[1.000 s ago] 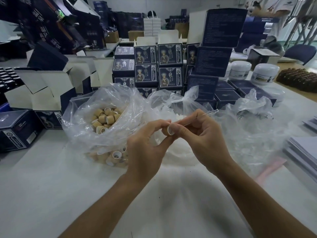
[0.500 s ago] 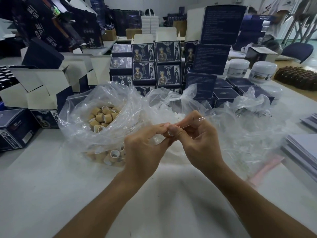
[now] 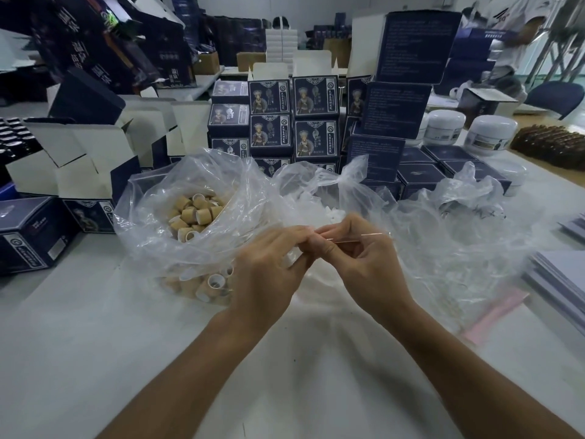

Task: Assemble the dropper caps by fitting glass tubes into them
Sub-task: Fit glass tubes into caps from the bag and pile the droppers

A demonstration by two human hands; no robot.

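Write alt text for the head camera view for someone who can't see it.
Two hands meet over a white table: the right hand pinches a thin glass tube, its end meeting the left hand. Behind lie a bag of tan caps and stacked boxes.

Both hands meet above the white tabletop [image 3: 95, 343]. Right hand [image 3: 364, 267] pinches a thin glass tube [image 3: 364, 238] pointing right, nearly level. Left hand [image 3: 269, 274] fingertips close against the tube's near end; any cap there is hidden. Clear bag [image 3: 152, 229] of tan caps [image 3: 193, 213] lies just behind, left.
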